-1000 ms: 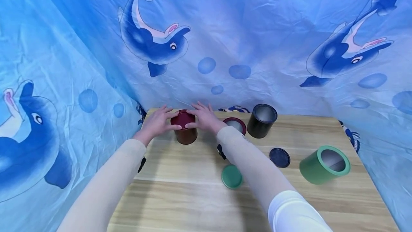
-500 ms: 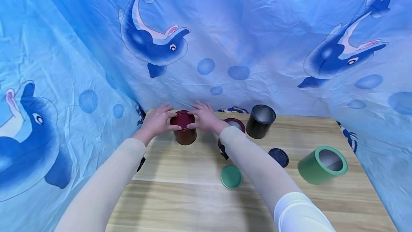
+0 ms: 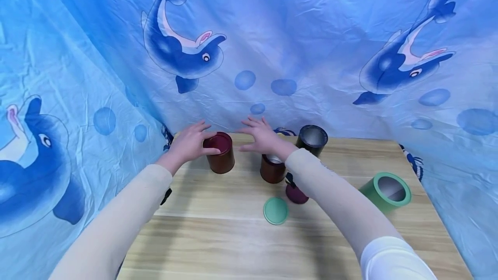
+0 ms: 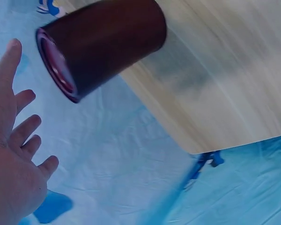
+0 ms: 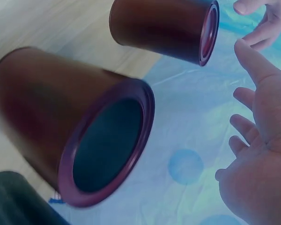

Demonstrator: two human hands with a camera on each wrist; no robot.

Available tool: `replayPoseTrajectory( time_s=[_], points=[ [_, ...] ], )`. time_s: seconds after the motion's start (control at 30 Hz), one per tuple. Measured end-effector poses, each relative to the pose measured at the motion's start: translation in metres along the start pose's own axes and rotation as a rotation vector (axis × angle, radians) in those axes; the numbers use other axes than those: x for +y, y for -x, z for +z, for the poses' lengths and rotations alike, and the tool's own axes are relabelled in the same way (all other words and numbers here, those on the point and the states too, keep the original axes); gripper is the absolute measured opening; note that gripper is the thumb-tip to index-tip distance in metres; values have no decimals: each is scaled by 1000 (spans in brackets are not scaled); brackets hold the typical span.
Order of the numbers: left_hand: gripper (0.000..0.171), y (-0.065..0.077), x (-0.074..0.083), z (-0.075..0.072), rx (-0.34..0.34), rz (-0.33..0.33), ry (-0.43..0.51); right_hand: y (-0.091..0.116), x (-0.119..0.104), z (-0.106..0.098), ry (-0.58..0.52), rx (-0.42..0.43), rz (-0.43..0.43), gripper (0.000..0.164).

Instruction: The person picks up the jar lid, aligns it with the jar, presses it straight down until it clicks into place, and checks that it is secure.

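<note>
L hand (image 3: 189, 142) just L of capped can (image 3: 222, 161), R hand (image 3: 263, 136) to its R; fingers wide both. Withdraw w/o bumping it.

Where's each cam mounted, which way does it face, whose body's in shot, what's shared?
Head: worn on the head, facing forward and down at the table and dolphin sheet; sleeves, left hand and right hand show.
Left wrist: on that wrist, facing the lidded can; left hand at left edge.
Right wrist: on that wrist, facing the open can and lidded can; right hand, plus left-hand fingers upper right.
Both wrist views share the lidded can.
</note>
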State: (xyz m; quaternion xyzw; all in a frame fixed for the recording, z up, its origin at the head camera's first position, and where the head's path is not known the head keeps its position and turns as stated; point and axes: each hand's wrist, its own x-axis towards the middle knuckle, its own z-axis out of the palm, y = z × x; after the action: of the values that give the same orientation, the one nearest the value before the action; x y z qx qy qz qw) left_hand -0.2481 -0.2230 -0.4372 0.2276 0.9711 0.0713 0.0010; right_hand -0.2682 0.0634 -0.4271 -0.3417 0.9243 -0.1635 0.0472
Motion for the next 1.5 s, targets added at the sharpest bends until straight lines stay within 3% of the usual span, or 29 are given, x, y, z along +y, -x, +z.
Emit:
replayPoseTrajectory(
  time_s=[0.3,0.53,0.77,1.2,1.37,1.5],
  points=[
    [80,7,30,-16,27,111,-28,43,8,-19,39,18,-54,72],
    [81,18,57,-16,70,191,-34,89,22,-22,7,61,-87,75],
    [87,21,79,-6,91,248,-44,125,30,-17,-50,116,-105,75],
    [87,23,100,15,128,310,-14,163,39,2,-63,160,-83,77],
    [86,27,105,30,155,331,14,180,41,16,-70,182,-68,78],
    [88,30,111,45,134,338,25,192,44,31,-80,186,-50,84]
  ],
)
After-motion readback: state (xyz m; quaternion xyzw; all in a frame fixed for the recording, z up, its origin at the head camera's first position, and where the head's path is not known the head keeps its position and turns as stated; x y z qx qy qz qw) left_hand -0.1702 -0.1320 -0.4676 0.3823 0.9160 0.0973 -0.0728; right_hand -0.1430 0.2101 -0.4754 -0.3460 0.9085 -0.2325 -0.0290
